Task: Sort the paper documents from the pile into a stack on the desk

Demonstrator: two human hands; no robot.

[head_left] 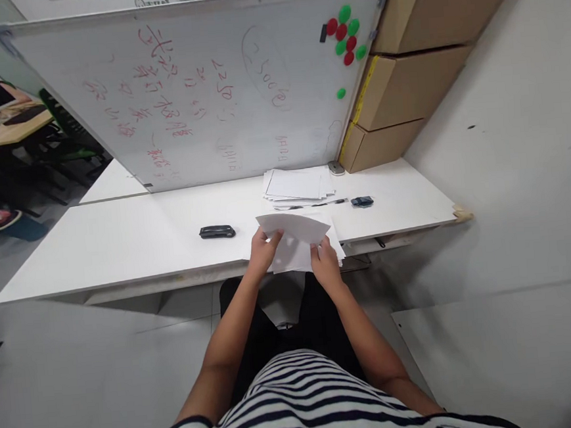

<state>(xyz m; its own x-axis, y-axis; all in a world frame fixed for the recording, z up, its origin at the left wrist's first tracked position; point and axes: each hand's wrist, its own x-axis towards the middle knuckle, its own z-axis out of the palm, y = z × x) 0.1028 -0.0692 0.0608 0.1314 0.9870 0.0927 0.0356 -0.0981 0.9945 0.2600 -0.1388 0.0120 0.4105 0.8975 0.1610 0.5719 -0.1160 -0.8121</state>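
A white sheet of paper [293,225] is held between my two hands, its far edge bowed upward. My left hand [264,250] pinches its left side, with the thumb on top. On the right side, my right hand [324,258] grips the sheet between thumb and fingers. More white paper [335,236] lies beneath it at the desk's front edge, partly covered by the held sheet and my right hand. Left of my hands, a black stapler [217,232] rests on the desk. Beyond the sheet sits a stack of papers [296,184].
The white desk [119,240] runs across in front of me. A whiteboard [197,95] with red writing and round magnets stands at its back. Cardboard boxes [394,90] are piled at the right by the wall. A small dark item [362,201] lies right of the papers.
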